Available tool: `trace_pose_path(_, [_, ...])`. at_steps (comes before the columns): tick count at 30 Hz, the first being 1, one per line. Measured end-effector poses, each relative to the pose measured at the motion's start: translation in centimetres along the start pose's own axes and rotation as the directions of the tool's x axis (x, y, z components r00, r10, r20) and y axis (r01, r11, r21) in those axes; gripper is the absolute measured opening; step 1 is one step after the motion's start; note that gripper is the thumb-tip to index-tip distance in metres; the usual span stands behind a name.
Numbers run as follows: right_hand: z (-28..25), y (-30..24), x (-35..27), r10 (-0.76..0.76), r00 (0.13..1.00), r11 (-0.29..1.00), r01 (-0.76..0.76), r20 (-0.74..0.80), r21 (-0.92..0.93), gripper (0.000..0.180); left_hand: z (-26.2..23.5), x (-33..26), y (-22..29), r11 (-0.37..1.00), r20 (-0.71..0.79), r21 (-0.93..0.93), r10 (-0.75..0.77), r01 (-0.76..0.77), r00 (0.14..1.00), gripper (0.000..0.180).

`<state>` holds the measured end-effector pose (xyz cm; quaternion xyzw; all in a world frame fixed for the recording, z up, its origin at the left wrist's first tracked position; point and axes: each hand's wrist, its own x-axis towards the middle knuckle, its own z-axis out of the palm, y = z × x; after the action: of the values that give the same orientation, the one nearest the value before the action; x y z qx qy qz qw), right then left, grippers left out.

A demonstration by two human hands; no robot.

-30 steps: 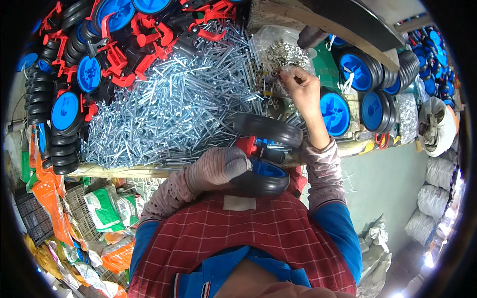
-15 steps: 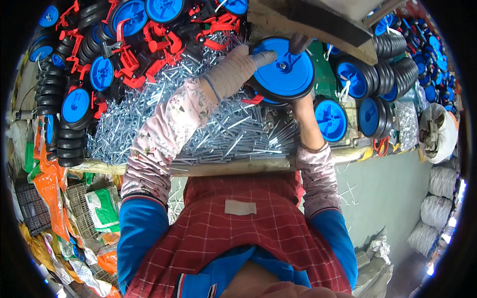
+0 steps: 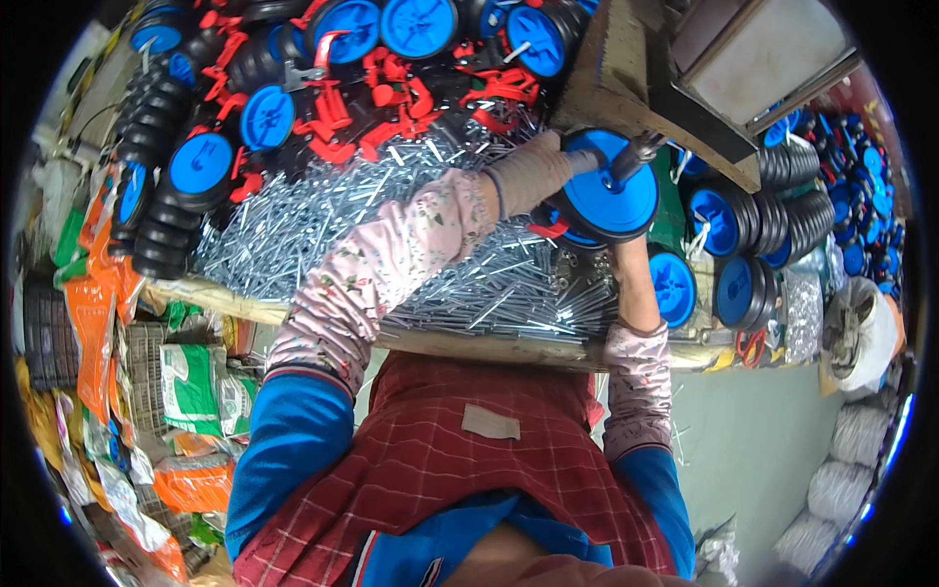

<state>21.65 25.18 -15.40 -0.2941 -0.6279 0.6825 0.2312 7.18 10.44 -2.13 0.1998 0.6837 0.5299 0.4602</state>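
Gripping the rim of a black-tyred wheel with a blue plastic hub [image 3: 611, 191], the gloved left hand [image 3: 536, 168] is closed on its 9 o'clock side, holding it up against a dark metal spindle [image 3: 638, 152] at the hub's centre. The right hand [image 3: 626, 249] reaches up beneath the wheel at 6 o'clock — whether its fingers are closed I cannot tell. Below lies a heap of shiny steel axle rods [image 3: 323, 220] on a wooden workbench [image 3: 469, 344]; red plastic brackets [image 3: 391, 103] sit at 12 o'clock.
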Motion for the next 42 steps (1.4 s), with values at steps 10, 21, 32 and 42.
trace_pose_path(10, [-24.3,-12.2,-5.5,-0.265,0.960,0.950,0.244,0.086,0.195,0.060,-12.4,-0.2,0.0,0.311,-0.010,0.918,0.641,-0.248,0.767,0.038])
trace_pose_path(21, [-3.5,-12.9,-1.5,-0.223,0.967,0.774,0.253,0.125,-0.581,0.013,-18.3,8.6,1.5,0.149,-0.268,0.960,0.735,0.237,0.623,0.034])
trace_pose_path(32, [9.2,-6.9,4.3,-0.013,0.951,0.088,0.308,0.308,-0.947,0.026,-13.3,-12.9,-1.1,0.478,-0.311,0.741,0.867,-0.472,0.389,0.032])
trace_pose_path(42, [10.3,-5.7,3.9,-0.081,0.969,0.051,0.237,0.233,-0.970,0.031,-5.5,-15.4,-11.0,0.750,-0.643,-0.184,0.397,-0.635,0.655,0.044])
